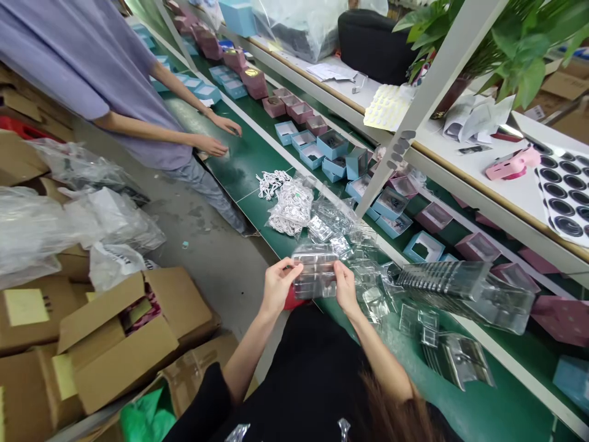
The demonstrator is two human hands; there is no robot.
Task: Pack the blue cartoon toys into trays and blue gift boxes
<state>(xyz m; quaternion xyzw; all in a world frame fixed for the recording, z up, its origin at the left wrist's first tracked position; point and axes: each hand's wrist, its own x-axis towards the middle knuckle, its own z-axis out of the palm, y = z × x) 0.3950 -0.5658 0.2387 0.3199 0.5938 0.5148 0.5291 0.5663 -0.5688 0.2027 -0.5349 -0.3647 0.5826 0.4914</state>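
Between my two hands I hold up a clear plastic tray [315,277] with moulded ridges, close to my body at the edge of the green bench. My left hand [277,283] pinches its left side, and my right hand [345,285] grips the right side. Just beyond lie a bag of white cables [291,207] and a heap of small clear plastic pieces [334,221]. To the right, a long nested stack of clear trays [455,285] leans over the bench, with a shorter stack [460,359] nearer to me.
Light-blue boxes [332,145] and pink boxes [301,114] line the green bench [251,161]. A co-worker in a purple shirt [92,67] stands at left, hands over the bench. Cardboard cartons [119,350] crowd the floor at left. A white post [405,135] rises at right.
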